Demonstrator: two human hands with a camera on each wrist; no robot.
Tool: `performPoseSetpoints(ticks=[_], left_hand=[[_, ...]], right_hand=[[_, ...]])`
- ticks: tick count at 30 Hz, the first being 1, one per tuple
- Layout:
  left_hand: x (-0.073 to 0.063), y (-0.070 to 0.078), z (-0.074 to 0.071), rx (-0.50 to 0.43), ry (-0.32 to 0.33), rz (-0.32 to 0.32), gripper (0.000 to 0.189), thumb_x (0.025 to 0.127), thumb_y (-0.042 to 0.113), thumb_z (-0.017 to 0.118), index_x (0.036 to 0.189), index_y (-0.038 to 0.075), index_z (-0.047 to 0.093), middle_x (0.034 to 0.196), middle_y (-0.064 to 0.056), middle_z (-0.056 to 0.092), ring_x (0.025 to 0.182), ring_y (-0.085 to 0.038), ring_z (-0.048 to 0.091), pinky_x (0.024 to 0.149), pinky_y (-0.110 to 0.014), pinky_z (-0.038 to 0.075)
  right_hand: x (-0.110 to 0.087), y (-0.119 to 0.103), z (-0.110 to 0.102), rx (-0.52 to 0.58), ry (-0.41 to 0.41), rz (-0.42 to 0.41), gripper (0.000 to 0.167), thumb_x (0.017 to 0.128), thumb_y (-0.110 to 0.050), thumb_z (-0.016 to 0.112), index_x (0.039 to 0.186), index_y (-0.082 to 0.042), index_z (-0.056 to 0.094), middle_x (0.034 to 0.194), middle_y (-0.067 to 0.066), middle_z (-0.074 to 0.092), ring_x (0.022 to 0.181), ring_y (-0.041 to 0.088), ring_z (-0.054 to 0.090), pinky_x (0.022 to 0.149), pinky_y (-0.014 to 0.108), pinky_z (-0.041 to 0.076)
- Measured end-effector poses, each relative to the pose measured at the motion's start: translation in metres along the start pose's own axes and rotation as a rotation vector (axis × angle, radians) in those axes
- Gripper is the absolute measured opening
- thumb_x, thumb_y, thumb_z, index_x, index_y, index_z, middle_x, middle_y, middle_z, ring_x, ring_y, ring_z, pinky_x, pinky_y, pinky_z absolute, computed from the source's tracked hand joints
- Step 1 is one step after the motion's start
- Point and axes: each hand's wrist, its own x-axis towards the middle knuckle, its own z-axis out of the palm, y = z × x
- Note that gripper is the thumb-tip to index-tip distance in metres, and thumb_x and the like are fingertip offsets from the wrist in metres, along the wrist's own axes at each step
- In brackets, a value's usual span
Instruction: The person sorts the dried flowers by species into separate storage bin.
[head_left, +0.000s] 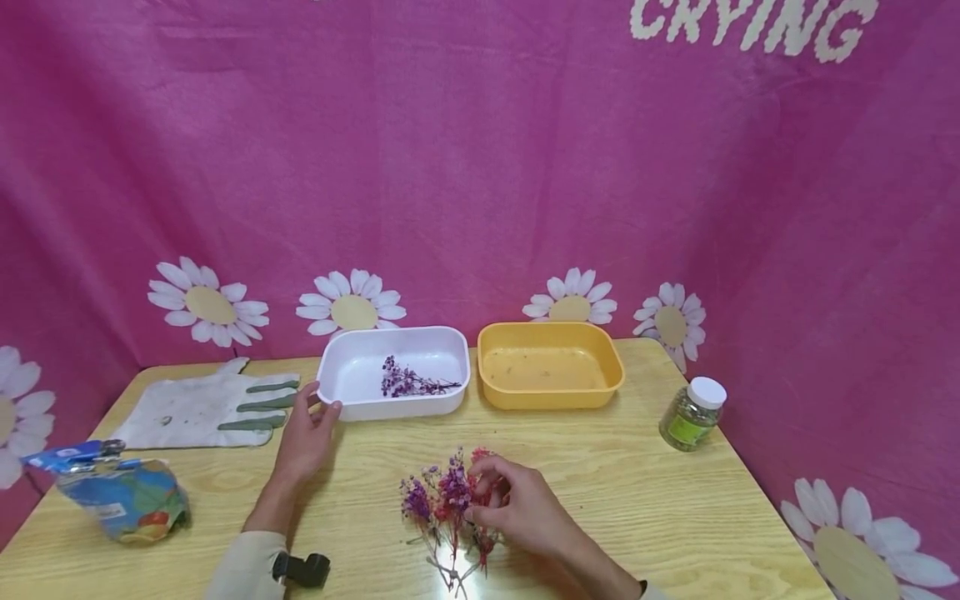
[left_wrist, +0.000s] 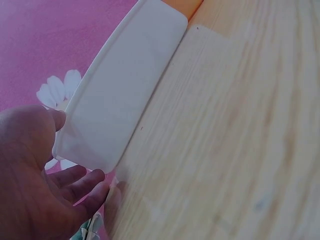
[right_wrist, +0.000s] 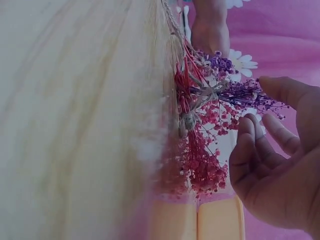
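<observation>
A bunch of dried purple and red flowers (head_left: pixel 442 500) lies on the wooden table (head_left: pixel 645 500) near its front edge. My right hand (head_left: pixel 475 497) reaches into the bunch from the right, its curled fingers (right_wrist: pixel 252 145) and thumb closing around the purple sprigs (right_wrist: pixel 240 95). My left hand (head_left: pixel 318 400) is at the left corner of the white tray (head_left: pixel 393 402); its thumb (left_wrist: pixel 52 119) rests against the rim (left_wrist: pixel 120 100) and its fingers (left_wrist: pixel 80 177) lie relaxed beside the corner. One purple sprig (head_left: pixel 408 383) lies inside that tray.
A yellow tray (head_left: pixel 551 397) stands right of the white one. A white and green glove (head_left: pixel 202 408) lies at the back left, a blue printed bag (head_left: pixel 120 496) at the front left, a small white-capped bottle (head_left: pixel 692 414) at the right. Pink cloth walls surround the table.
</observation>
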Motion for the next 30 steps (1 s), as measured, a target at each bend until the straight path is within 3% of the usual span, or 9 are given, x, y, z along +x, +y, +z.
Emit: performPoseSetpoints(ticks=[9, 14, 19, 22, 30], left_hand=[[0.0001, 0.0002, 0.0005, 0.003, -0.003, -0.006, 0.062, 0.104, 0.032, 0.04, 0.154, 0.011, 0.01, 0.153, -0.025, 0.029, 0.136, -0.042, 0.04, 0.111, -0.053, 0.036], [-0.0003, -0.0003, 0.0005, 0.0, 0.004, 0.011, 0.062, 0.104, 0.032, 0.041, 0.154, 0.01, 0.011, 0.152, -0.025, 0.031, 0.135, -0.042, 0.042, 0.11, -0.053, 0.037], [-0.0017, -0.0001, 0.0002, -0.002, 0.013, 0.024, 0.062, 0.104, 0.032, 0.041, 0.153, 0.009, 0.012, 0.151, -0.026, 0.032, 0.134, -0.042, 0.043, 0.11, -0.053, 0.038], [-0.0021, 0.0002, 0.0, -0.005, 0.01, 0.023, 0.062, 0.104, 0.033, 0.042, 0.153, 0.009, 0.012, 0.151, -0.025, 0.032, 0.134, -0.042, 0.043, 0.11, -0.053, 0.038], [-0.0011, 0.0006, -0.0007, 0.003, 0.003, 0.035, 0.063, 0.103, 0.031, 0.042, 0.153, 0.008, 0.012, 0.151, -0.026, 0.031, 0.134, -0.042, 0.043, 0.109, -0.053, 0.038]], right_hand=[[-0.0021, 0.0022, 0.0053, -0.118, -0.044, -0.022, 0.041, 0.072, -0.018, 0.083, 0.108, -0.022, 0.064, 0.082, -0.008, 0.067, 0.063, 0.0, 0.056, 0.061, 0.018, 0.049], [-0.0032, 0.0029, 0.0051, -0.153, -0.056, -0.013, 0.046, 0.074, -0.02, 0.082, 0.116, -0.016, 0.063, 0.079, -0.012, 0.068, 0.063, -0.002, 0.058, 0.067, 0.017, 0.049], [-0.0029, 0.0055, 0.0048, -0.118, -0.063, -0.007, 0.04, 0.079, -0.007, 0.073, 0.118, -0.009, 0.064, 0.078, -0.009, 0.068, 0.056, 0.001, 0.061, 0.064, 0.017, 0.052], [-0.002, 0.0064, 0.0039, -0.078, -0.052, 0.014, 0.038, 0.077, -0.001, 0.067, 0.114, -0.009, 0.065, 0.079, -0.007, 0.065, 0.06, 0.003, 0.06, 0.06, 0.018, 0.052], [-0.0008, 0.0019, -0.0007, 0.125, -0.007, 0.095, 0.012, 0.08, -0.004, 0.066, 0.092, -0.008, 0.064, 0.08, 0.001, 0.057, 0.07, 0.008, 0.052, 0.062, 0.02, 0.048]])
